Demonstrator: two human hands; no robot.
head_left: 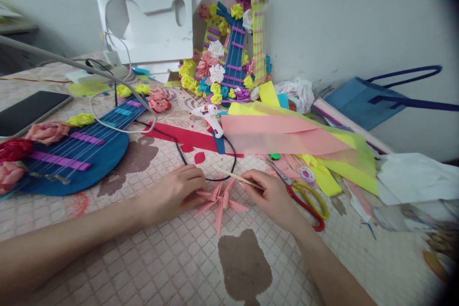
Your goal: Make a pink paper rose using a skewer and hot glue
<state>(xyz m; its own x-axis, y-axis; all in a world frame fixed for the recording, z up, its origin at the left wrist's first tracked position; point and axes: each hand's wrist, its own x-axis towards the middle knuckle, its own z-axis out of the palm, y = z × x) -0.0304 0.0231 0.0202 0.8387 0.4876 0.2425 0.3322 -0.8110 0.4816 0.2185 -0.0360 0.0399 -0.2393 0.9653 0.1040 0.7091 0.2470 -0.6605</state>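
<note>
In the head view, the right hand (267, 196) grasps a thin pale stick (238, 177) between thumb and fingers, its free end slanting up and leftward toward the left hand (186, 186). The left hand is bent, with its fingertips at the left edge of a star-like piece of folded pink paper (219, 197); whether they pinch it I cannot tell, as the fingers hide the contact. That paper lies on the quilted tablecloth (172, 258) between the two hands, its narrow points spreading outward, just below the stick.

Beyond the hands, a white hot glue gun (210, 114) lies with its nozzle pointing left, its black cord (234, 153) looping down toward the space between them. A red strip (179, 135) lies ahead of the left hand. Just right of the right hand are red-handled scissors (297, 196), with yellow handle loops (324, 205) beside them and a small tape roll (306, 173) above. Ahead of the right hand, pink sheets (279, 136) overlap yellow sheets (366, 162).

Left of the left hand, a blue toy guitar (103, 153) lies flat, edged with paper flowers (48, 132); farther left is a dark-screened phone (34, 110). Well beyond both hands, another blue guitar (234, 52) leans among more flowers.
</note>
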